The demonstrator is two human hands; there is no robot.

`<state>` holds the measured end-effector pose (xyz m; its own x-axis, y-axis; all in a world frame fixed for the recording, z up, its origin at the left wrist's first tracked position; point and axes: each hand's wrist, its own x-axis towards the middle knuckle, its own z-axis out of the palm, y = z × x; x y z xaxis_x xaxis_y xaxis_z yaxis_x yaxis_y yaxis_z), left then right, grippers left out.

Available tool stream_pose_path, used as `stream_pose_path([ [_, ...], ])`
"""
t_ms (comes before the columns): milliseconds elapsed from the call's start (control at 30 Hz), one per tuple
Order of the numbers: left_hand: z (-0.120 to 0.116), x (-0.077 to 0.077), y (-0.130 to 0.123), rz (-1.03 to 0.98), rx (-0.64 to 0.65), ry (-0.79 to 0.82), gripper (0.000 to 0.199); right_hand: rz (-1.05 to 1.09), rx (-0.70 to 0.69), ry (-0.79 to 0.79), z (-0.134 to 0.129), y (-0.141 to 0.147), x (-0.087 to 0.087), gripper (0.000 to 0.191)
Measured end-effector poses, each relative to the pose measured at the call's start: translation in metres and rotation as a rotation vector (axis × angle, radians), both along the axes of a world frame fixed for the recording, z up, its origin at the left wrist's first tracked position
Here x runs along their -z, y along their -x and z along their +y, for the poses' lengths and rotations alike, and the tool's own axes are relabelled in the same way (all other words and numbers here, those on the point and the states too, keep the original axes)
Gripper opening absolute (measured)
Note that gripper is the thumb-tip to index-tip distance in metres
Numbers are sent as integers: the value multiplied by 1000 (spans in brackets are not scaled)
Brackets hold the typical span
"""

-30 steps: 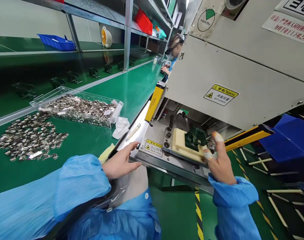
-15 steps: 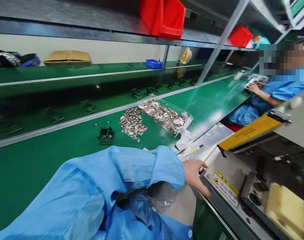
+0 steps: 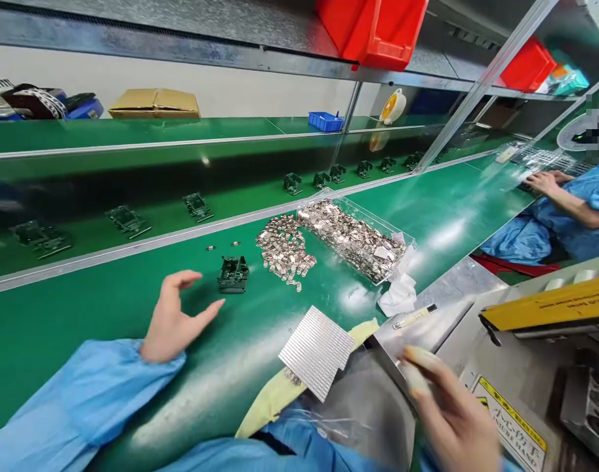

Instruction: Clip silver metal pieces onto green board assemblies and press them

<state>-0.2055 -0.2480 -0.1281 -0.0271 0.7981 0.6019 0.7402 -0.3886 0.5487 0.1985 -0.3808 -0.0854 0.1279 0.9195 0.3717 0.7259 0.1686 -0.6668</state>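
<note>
My left hand [image 3: 176,321] is over the green bench [image 3: 201,387], thumb and fingers spread, with nothing in it. Just beyond its fingertips stands a small stack of dark green circuit boards [image 3: 233,275]. My right hand [image 3: 447,400], smeared by motion, is at the lower right beside the machine, its fingers curled; two fingertips look covered in something pale, and whether it holds anything is not clear. Between the hands, a ribbed silver plate [image 3: 317,353] lies tilted on a yellow strip [image 3: 264,404]. Loose metal parts [image 3: 283,246] form a pile behind it.
A clear tray [image 3: 353,236] full of metal parts stands right of the pile, with a white cloth [image 3: 398,295] and a pen-like tool [image 3: 414,316] nearby. The machine [image 3: 516,373] borders the right side. Boards line the rear belt. A co-worker's hands [image 3: 548,181] are at far right.
The view has shifted. My left hand has come back from the machine edge to the left, near the board stack, and opened. My right hand and the silver plate have come into view.
</note>
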Motion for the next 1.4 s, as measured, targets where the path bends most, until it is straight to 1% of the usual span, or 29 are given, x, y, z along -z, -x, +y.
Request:
stream_pose_path([
  [33, 8, 4, 14, 23, -29, 120, 78, -36, -116, 17, 29, 15, -1, 23],
  [67, 15, 7, 23, 44, -10, 237, 92, -75, -238, 33, 59, 32, -3, 21],
  [100, 21, 9, 28, 68, 36, 336, 103, -107, -345, 48, 90, 49, -4, 21],
  [133, 27, 9, 29, 96, 88, 407, 109, -157, -422, 47, 120, 67, -4, 21],
  [200, 39, 7, 26, 152, 177, 478, 114, -306, -484, 105, 169, 97, -3, 21],
  [233, 44, 5, 23, 172, 212, 485, 115, -381, -497, 141, 187, 109, -1, 20],
  [267, 50, 3, 21, 184, 245, 489, 115, -443, -501, 174, 202, 119, 1, 20],
  [333, 59, -1, 18, 187, 291, 515, 113, -519, -504, 222, 220, 132, 6, 19],
  [433, 69, -6, 17, 180, 324, 554, 102, -560, -501, 261, 231, 140, 13, 20],
  [500, 73, -8, 18, 174, 354, 535, 91, -568, -505, 278, 235, 143, 14, 19],
  [567, 74, -9, 18, 130, 391, 485, 78, -554, -514, 282, 236, 144, 11, 17],
  [633, 71, -9, 17, 22, 400, 450, 64, -530, -508, 272, 233, 142, 4, 14],
  [667, 69, -9, 14, -69, 399, 453, 57, -501, -495, 266, 228, 140, -1, 12],
  [733, 61, -8, 5, -329, 421, 511, 50, -335, -467, 282, 213, 135, -12, 8],
  [767, 56, -8, -3, -481, 458, 560, 52, -210, -455, 303, 202, 133, -17, 8],
  [833, 45, -8, -22, -754, 577, 658, 57, 42, -435, 347, 177, 128, -29, 8],
  [900, 34, -8, -46, -920, 708, 721, 57, 180, -411, 363, 151, 125, -38, 6],
  [967, 24, -9, -69, -1017, 812, 733, 53, 227, -371, 331, 129, 124, -43, 7],
  [1067, 12, -11, -98, -1103, 908, 710, 49, 252, -306, 214, 107, 123, -42, 13],
  [1100, 9, -11, -105, -1113, 930, 707, 49, 261, -287, 181, 103, 123, -39, 14],
  [1167, 3, -12, -115, -1106, 960, 705, 51, 307, -246, 163, 96, 121, -31, 16],
  [1267, -3, -13, -123, -1062, 981, 711, 51, 395, -171, 183, 90, 120, -21, 18],
  [1400, -9, -14, -124, -964, 959, 737, 47, 392, -127, 167, 87, 119, -16, 18],
])
